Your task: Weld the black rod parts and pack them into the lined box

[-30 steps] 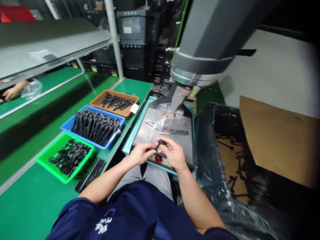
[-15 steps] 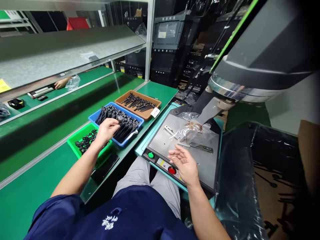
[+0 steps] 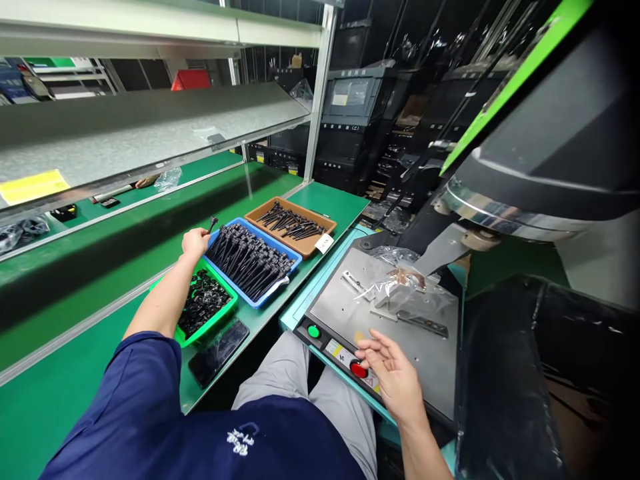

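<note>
phone [image 3: 219,351] on green bench [image 3: 85,373] (yellow sheet [image 3: 35,187] on shelf [image 3: 130,133])

A green-topped bench [image 3: 70,393] runs along the left beneath a grey shelf [image 3: 145,123], beside a pale metal post [image 3: 319,110]. Beyond it, a grey-blue plastic crate [image 3: 367,100] tops stacked black crates [image 3: 343,143] in dim light; the shelf is brighter.

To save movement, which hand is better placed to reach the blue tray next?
Probably the left hand, holding a black part beside the blue tray; the right hand is farther away, near the red button.
</note>
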